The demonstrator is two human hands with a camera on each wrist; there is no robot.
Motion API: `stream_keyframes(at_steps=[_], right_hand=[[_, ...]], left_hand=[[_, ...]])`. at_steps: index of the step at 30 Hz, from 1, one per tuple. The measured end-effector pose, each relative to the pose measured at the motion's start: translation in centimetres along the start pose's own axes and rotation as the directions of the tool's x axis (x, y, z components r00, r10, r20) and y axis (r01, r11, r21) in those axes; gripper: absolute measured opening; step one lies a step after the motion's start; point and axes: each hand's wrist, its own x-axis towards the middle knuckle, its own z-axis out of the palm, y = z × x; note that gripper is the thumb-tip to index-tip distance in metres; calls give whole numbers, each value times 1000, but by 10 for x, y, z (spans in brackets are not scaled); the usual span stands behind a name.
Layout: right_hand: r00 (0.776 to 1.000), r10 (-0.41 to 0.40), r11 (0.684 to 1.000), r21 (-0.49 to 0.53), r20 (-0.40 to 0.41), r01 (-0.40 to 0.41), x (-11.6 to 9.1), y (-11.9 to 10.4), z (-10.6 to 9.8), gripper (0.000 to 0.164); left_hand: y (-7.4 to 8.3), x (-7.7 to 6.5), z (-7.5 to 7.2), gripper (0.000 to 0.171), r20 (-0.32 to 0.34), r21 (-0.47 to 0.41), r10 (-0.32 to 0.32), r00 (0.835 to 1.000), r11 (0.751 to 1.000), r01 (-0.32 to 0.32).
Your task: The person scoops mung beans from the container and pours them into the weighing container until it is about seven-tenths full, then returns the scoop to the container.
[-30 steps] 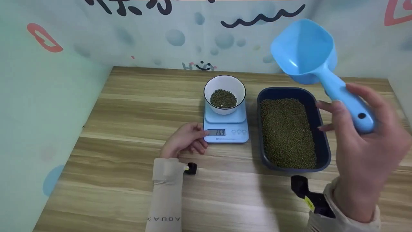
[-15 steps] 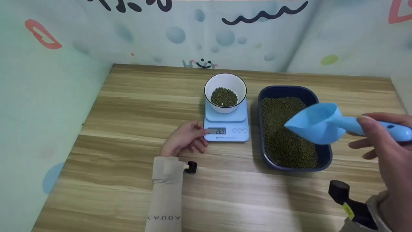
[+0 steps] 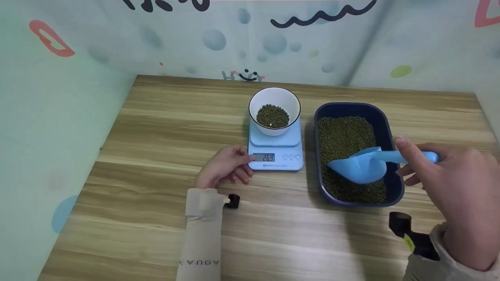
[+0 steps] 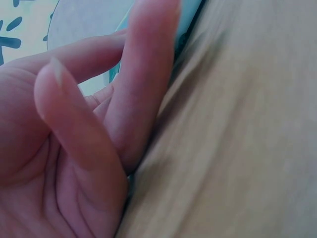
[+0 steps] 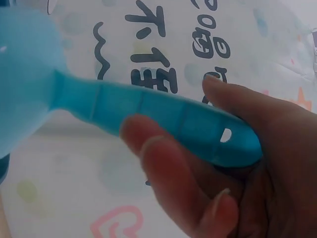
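Observation:
My right hand grips the handle of a light blue scoop, its thumb along the top. The scoop's bowl lies low over the mung beans in a dark blue tub, overlapping them. In the right wrist view the fingers are under the handle. A light blue kitchen scale carries a white, dark-rimmed bowl with some mung beans inside. My left hand holds the scale's left front edge, thumb beside the display; in the left wrist view its fingers are curled.
Everything stands on a wood-grain table. A printed backdrop rises behind the table and along its left side. A black wrist camera mount sticks out from the right sleeve.
My right hand has brought the scoop down from high above the tub, turned it sideways, and moved it left into the tub over the beans. The left hand stays on the scale.

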Motion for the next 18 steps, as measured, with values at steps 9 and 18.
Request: stream_keyframes(at_steps=[9, 18], right_hand=[[981, -148, 986, -53, 127, 156, 0, -7, 0, 59], [951, -210, 975, -23, 228, 221, -1, -4, 1, 61]], left_hand=[[3, 0, 1, 25, -7, -5, 7, 1000, 1000, -8], [1, 1, 1, 27, -2, -19, 15, 1000, 1000, -16]])
